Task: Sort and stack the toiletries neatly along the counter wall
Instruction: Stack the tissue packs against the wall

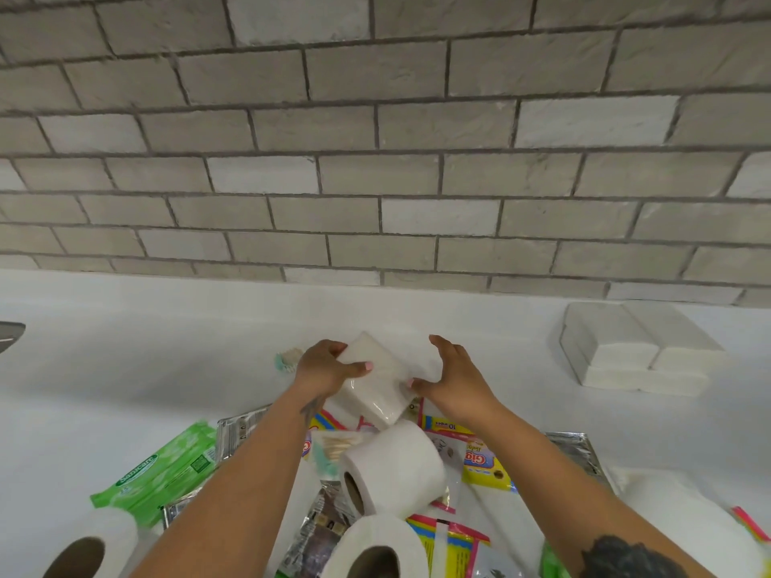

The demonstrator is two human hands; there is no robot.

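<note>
We saw both forearms bare, with no sleeves in view. The left hand (323, 369) and right hand (452, 379) had pale pink nails. A dark tattoo (630, 556) marked the right forearm, a smaller one (311, 406) the left wrist.

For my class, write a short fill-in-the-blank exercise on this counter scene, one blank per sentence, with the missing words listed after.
1. The left hand grips a plastic-wrapped pack of white ____.
2. The wipes pack at the left of the pile is coloured ____.
3. The folded paper towels are stacked beside the ____ wall.
4. The toilet roll in the pile lies on its ____.

Missing words: tissues; green; brick; side
</note>
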